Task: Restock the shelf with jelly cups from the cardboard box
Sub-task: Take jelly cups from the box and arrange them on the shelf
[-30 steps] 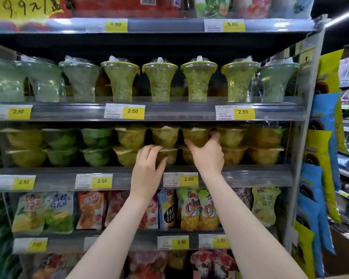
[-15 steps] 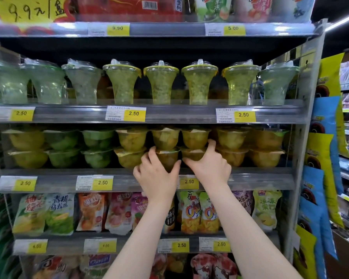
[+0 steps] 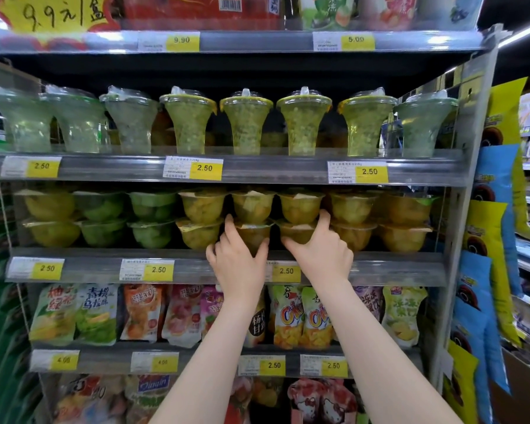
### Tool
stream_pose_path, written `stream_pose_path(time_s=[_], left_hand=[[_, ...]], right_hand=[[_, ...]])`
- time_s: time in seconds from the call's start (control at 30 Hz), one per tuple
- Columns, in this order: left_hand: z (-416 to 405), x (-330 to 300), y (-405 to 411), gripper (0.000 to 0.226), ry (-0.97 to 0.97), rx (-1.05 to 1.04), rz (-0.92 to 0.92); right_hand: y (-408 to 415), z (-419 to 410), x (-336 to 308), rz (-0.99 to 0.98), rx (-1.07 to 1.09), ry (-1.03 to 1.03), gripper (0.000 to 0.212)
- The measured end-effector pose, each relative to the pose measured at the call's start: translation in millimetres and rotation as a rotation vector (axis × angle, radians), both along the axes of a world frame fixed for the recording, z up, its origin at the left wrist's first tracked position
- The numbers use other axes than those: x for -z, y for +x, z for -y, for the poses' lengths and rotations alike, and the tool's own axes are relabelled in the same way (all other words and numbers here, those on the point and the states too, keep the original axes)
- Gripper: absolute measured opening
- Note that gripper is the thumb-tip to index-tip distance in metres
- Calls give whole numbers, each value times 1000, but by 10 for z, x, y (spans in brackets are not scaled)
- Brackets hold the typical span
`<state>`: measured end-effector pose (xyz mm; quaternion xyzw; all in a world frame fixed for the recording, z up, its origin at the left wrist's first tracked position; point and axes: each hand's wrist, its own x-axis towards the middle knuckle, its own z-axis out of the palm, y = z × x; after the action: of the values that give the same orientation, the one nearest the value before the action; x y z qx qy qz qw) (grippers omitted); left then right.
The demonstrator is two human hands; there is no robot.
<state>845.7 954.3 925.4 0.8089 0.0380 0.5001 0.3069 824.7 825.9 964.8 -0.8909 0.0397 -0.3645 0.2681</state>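
Note:
Yellow and green jelly cups stand two high along the middle shelf (image 3: 227, 270). My left hand (image 3: 237, 258) grips a lower-row yellow jelly cup (image 3: 253, 232) near the shelf's centre, thumb on its right side and fingers on its left. My right hand (image 3: 318, 249) holds the neighbouring lower cup (image 3: 297, 232), thumb under its left side and fingers up its right side. Each held cup carries another cup on top, one (image 3: 253, 205) above the left and one (image 3: 300, 206) above the right. The cardboard box is out of sight.
Tall flared green jelly cups (image 3: 245, 123) line the shelf above. Hanging jelly pouches (image 3: 303, 316) fill the shelf below my forearms. A steel upright (image 3: 459, 209) closes the bay on the right, with blue and yellow snack bags (image 3: 496, 209) hanging beyond it.
Both hands came down from the upper row of cups to the lower row and closed around two adjacent cups. The camera moved slightly closer to the shelf.

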Motion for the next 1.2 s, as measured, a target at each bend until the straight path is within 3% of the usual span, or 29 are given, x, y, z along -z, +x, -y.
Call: stream_pose_path(time_s=[0.13,0.23,0.37,0.47,0.6,1.03,1.2], left_hand=[[-172,74,-237,79,-82,159,59],[-528,102,-367,64,-113,-31,87],[-846,-40,-327,63,-107,-182,-91],[-863,-128,-278,67,-102,-175,-249],[-906,-204,-180,58,-123,-112,-316],[-948,-175,-155,49,-65,-128,-255],[-951,-154,-149,55,-76,-121,-243]], right_hand=[[-223,66,98,72,-110,87,90],[-384,-17,159,216,-221,28,75],[-337,-408,57,194,-304,-16,73],[-214,-627,-41,154,-277,8,77],[-65,-767,-84,91,-210,57,75],[-16,-795,-62,117,-263,162,56],[-28,-784,-25,112,-285,190,67]])
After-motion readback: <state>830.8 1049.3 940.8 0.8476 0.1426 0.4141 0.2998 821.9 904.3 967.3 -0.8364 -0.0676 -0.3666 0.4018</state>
